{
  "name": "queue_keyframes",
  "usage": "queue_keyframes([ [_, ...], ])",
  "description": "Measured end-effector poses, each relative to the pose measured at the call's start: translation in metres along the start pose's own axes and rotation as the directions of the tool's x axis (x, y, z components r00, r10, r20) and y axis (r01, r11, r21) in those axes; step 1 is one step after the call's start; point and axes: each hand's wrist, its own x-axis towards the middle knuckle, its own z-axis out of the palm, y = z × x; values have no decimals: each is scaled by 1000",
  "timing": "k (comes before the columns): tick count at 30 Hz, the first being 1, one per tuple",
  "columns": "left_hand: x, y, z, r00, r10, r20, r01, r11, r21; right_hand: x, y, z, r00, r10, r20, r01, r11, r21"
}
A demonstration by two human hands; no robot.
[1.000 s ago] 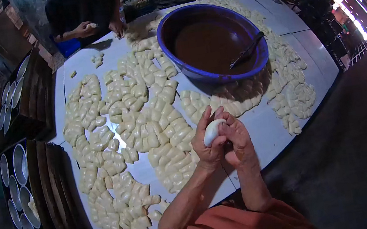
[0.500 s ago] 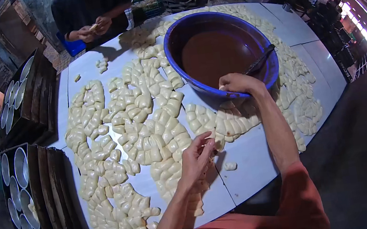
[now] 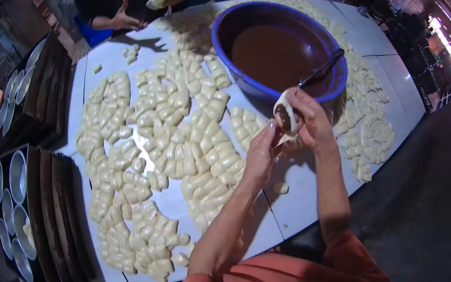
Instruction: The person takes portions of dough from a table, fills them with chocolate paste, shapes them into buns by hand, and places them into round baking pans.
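Dough is what we hold: our right hand [image 3: 310, 119] cups a pale, flattened dough piece [image 3: 286, 116], curled like a small shell, with a dark brown smear of filling in its hollow. Our left hand [image 3: 262, 153] comes in beside it, fingertips closing against the lower edge of the piece, so both hands are wrapped narrowly around it just above the tabletop [image 3: 303, 199]. Right behind our hands sits a round blue plastic basin [image 3: 232, 27] filled with smooth, glossy brown paste, a dark spoon [image 3: 322, 68] leaning on its near rim. Across the white, smooth tabletop lie many soft cream-coloured dough lumps [image 3: 191, 140], stubby and pillow-shaped, packed in loose drifts. At the left stand dark trays holding round shiny metal moulds [image 3: 10, 188]. At the far edge another person's hand [image 3: 125, 19] rests open
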Motion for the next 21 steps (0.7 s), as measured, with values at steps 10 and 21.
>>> queue_keyframes([
  [10,-31,-6,-57,960,-4,-281,35,994,108,-79,70,25,899,-399,177,317,318,-894],
  [21,-34,14,-50,998,25,-65,-1,941,337,-77,93,24,980,-171,-98,116,902,-415],
])
